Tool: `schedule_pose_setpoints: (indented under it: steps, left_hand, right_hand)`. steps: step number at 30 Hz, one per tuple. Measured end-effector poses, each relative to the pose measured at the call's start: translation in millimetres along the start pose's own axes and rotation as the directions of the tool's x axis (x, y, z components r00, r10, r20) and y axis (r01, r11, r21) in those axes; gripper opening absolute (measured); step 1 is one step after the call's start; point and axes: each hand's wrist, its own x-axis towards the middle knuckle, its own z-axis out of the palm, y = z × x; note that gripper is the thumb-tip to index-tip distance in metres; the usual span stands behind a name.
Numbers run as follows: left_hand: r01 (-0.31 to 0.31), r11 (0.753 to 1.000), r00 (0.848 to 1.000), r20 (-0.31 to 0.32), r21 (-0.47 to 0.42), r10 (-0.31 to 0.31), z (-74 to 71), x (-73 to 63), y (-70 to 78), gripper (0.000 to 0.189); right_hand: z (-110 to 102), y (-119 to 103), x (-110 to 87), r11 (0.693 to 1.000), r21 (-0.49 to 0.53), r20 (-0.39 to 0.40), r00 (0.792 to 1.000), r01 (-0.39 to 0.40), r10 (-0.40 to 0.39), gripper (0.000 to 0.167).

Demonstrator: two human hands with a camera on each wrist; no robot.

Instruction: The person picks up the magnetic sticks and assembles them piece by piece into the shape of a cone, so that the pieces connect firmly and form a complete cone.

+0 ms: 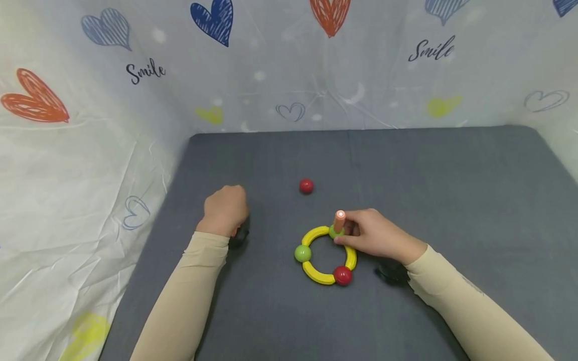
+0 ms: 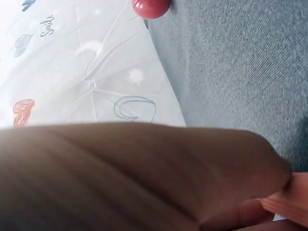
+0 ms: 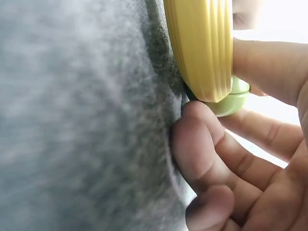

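Note:
My right hand (image 1: 372, 233) grips the green ball (image 1: 335, 232) at the far side of a ring of yellow curved sticks (image 1: 318, 277). An orange stick (image 1: 339, 220) stands upright on that ball, beside the index fingertip. In the right wrist view the thumb lies over a yellow curved stick (image 3: 204, 48), curled fingers (image 3: 192, 144) sit low by the cloth, and part of the green ball (image 3: 231, 102) shows between. My left hand (image 1: 227, 208) is curled left of the ring. The left wrist view shows an orange stick (image 2: 291, 197) pinched by its fingers.
Another green ball (image 1: 302, 253) and a red ball (image 1: 342, 276) join the ring's yellow sticks. A loose red ball (image 1: 306, 186) lies beyond the ring. Dark grey cloth (image 1: 451, 190) covers the table, and a white sheet with printed hearts (image 1: 271, 65) hangs behind it.

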Motion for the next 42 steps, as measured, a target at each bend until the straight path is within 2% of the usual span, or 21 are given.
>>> schedule_pose_setpoints:
  steps: [4, 8, 13, 17, 19, 24, 26, 30, 32, 34, 36, 38, 42]
  left_hand:
    - [-0.009, 1.000, 1.000, 0.006, -0.015, 0.009, 0.4, -1.4, 3.2, 0.037]
    - [-0.045, 0.998, 0.999, -0.008, -0.036, 0.045, 3.0, -1.0, 6.2, 0.034]
    - [-0.110, 0.993, 0.990, -0.092, -0.049, 0.105, 7.5, 0.8, 12.0, 0.034]
    - [-0.155, 0.978, 0.981, -0.139, -0.136, 0.136, 7.4, -0.1, 18.2, 0.038]
    - [-0.168, 0.964, 0.982, -0.121, -0.207, 0.145, 4.8, -2.3, 22.5, 0.035]
    - [-0.120, 0.919, 0.992, -0.009, -0.376, 0.126, -3.8, -12.6, 35.4, 0.017]
    - [-0.123, 0.898, 0.991, 0.002, -0.422, 0.137, -5.6, -16.7, 40.2, 0.015]
    - [-0.225, 0.836, 0.972, -0.054, -0.500, 0.229, -6.2, -21.7, 47.2, 0.010]
    - [-0.281, 0.793, 0.956, -0.089, -0.540, 0.278, -5.8, -23.5, 49.5, 0.009]
    - [-0.314, 0.757, 0.945, -0.108, -0.573, 0.310, -5.6, -25.7, 50.9, 0.010]
    - [-0.340, 0.732, 0.934, -0.124, -0.591, 0.334, -5.6, -27.6, 51.9, 0.013]
    - [-0.364, 0.718, 0.925, -0.140, -0.593, 0.354, -5.8, -29.1, 52.7, 0.015]
    - [-0.411, 0.713, 0.908, -0.182, -0.568, 0.378, -6.1, -30.9, 54.4, 0.016]
  right_hand:
    - [1, -1, -6.8, 0.999, -0.016, -0.052, 0.998, -0.047, 0.046, 0.020]
    - [2, -3, -12.4, 0.995, -0.019, -0.091, 0.991, -0.097, 0.095, 0.020]
    - [3, -7, -15.9, 0.992, -0.052, -0.129, 0.986, -0.114, 0.107, 0.020]
    - [4, -10, -17.0, 0.989, -0.092, -0.150, 0.984, -0.113, 0.098, 0.020]
    - [4, -11, -17.1, 0.987, -0.107, -0.157, 0.982, -0.118, 0.101, 0.021]
    - [5, -12, -16.6, 0.983, -0.120, -0.160, 0.980, -0.139, 0.119, 0.021]
    - [5, -13, -16.6, 0.982, -0.124, -0.159, 0.979, -0.146, 0.125, 0.022]
    - [6, -14, -17.6, 0.979, -0.129, -0.161, 0.978, -0.156, 0.135, 0.022]
    - [7, -15, -18.3, 0.978, -0.128, -0.157, 0.977, -0.162, 0.142, 0.023]
    - [7, -16, -18.9, 0.978, -0.126, -0.150, 0.978, -0.167, 0.148, 0.025]
    - [8, -16, -19.6, 0.978, -0.124, -0.135, 0.979, -0.169, 0.152, 0.026]
    - [8, -17, -20.3, 0.978, -0.126, -0.119, 0.982, -0.164, 0.149, 0.028]
    - [10, -16, -21.9, 0.981, -0.129, -0.091, 0.986, -0.148, 0.137, 0.030]
